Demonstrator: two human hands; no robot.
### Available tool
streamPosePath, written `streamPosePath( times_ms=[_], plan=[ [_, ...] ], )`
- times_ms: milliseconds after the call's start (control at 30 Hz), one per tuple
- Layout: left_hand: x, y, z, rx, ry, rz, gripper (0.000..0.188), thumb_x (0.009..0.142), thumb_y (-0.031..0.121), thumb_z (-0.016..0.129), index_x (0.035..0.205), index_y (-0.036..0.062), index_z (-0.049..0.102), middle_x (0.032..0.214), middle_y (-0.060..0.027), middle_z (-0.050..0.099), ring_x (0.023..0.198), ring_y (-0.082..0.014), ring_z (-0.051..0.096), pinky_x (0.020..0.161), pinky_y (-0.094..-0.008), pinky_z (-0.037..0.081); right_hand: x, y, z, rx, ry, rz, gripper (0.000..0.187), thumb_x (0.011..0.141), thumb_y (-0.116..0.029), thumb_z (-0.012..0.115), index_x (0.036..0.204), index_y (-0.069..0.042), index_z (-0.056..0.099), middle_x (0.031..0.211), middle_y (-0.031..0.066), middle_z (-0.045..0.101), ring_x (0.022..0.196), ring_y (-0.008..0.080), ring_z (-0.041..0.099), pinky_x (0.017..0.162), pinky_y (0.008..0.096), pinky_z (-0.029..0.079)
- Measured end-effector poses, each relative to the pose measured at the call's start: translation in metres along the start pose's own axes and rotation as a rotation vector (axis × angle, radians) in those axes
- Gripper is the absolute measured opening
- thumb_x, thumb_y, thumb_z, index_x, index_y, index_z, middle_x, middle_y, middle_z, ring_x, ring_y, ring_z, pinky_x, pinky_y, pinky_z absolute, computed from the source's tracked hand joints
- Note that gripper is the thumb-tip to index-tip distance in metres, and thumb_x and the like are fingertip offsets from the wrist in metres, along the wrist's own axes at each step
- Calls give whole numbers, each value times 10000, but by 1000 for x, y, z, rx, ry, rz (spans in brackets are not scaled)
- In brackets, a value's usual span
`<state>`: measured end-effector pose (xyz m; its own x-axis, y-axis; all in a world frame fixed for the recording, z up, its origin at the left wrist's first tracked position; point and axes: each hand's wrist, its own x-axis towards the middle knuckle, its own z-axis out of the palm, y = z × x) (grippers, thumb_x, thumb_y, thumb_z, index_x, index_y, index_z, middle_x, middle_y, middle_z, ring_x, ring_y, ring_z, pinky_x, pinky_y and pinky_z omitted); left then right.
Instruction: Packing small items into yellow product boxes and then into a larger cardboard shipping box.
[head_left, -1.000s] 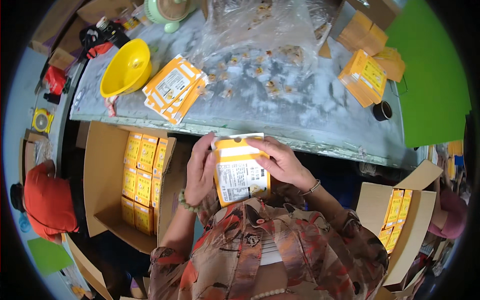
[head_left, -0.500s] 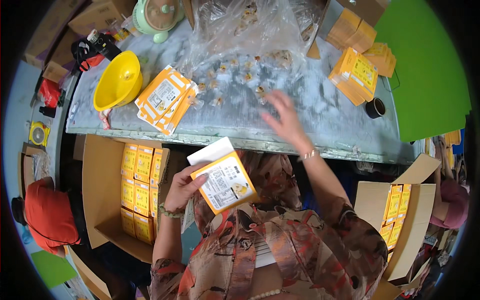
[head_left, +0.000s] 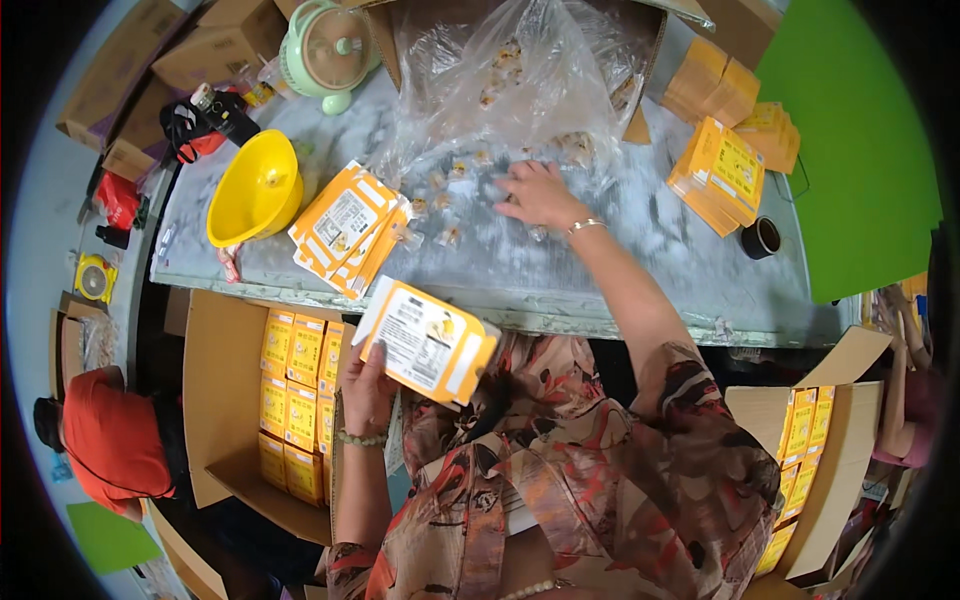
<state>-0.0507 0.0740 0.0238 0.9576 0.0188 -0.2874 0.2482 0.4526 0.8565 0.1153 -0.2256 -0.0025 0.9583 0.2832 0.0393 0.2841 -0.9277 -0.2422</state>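
My left hand (head_left: pixel 368 392) grips a small yellow and white carton (head_left: pixel 428 338) by its left edge, tilted just in front of the table's near edge. Printing and a picture show on the carton's upper face. On the tabletop, my right hand (head_left: pixel 543 195) rests with bent fingers spread apart and pointing left; nothing shows between them. Several small clear-wrapped pieces (head_left: pixel 447 236) lie scattered beside it. Beyond it, a clear plastic bag (head_left: pixel 545 75) with more such pieces spills out of an open cardboard box (head_left: pixel 650 85). Whether the fingertips touch a piece is hidden.
Flat yellow cartons (head_left: pixel 340 225) lie left, near a yellow bowl (head_left: pixel 222 215); more stacks (head_left: pixel 725 175) stand right, by a tape roll (head_left: pixel 760 238). Open boxes of filled cartons (head_left: pixel 300 410) (head_left: pixel 800 430) flank me. A person in red (head_left: pixel 115 440) is far left; another person's arm (head_left: pixel 897 340) shows right.
My right hand has moved left and farther in over the wrapped pieces, its fingers now lower. The carton in my left hand has turned and shifted. The whole view has shifted slightly.
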Motion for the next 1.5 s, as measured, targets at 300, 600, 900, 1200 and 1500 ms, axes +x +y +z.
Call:
streamPosePath(
  times_ms=[300, 600, 900, 1200, 1500],
  plan=[
    [62, -9, 40, 138, 89, 105, 273, 808, 173, 486, 1036, 26, 454, 869, -55, 545, 732, -130, 558, 536, -253, 506, -97, 23, -21, 90, 231, -184, 603, 621, -369, 618, 1127, -101, 428, 1131, 132, 377, 1053, 289, 359, 887, 381, 283],
    [109, -45, 95, 183, 102, 150, 264, 797, 214, 509, 1002, 47, 496, 809, -22, 545, 649, -84, 518, 453, -209, 452, -124, 45, -33, 219, -105, 238, 928, 433, -340, 727, 1204, -47, 301, 1095, 203, 350, 993, 323, 408, 828, 308, 370],
    [101, -68, 118, 205, -14, 42, 271, 810, 245, 481, 1003, 54, 466, 849, -70, 561, 710, -161, 571, 515, -275, 498, -103, 10, -9, 470, 6, 240, 577, 564, -205, 696, 1053, -17, 454, 1032, 160, 439, 902, 265, 488, 775, 299, 410],
    [86, -70, 103, -362, -148, -122, 342, 819, 291, 445, 1047, 37, 422, 938, -104, 540, 824, -210, 550, 675, -349, 499, -96, -25, -47, 1186, 87, 69, 305, 713, -19, 573, 1003, -4, 477, 823, 40, 538, 715, 85, 519, 651, 221, 433],
    [59, -36, 62, -839, -131, -210, 384, 749, 245, 558, 1050, 39, 437, 971, -109, 519, 863, -219, 536, 715, -394, 490, -70, -56, -73, 938, 644, -169, 179, 724, -41, 567, 903, -39, 557, 850, 39, 551, 696, 90, 525, 613, 219, 435]
  ],
)
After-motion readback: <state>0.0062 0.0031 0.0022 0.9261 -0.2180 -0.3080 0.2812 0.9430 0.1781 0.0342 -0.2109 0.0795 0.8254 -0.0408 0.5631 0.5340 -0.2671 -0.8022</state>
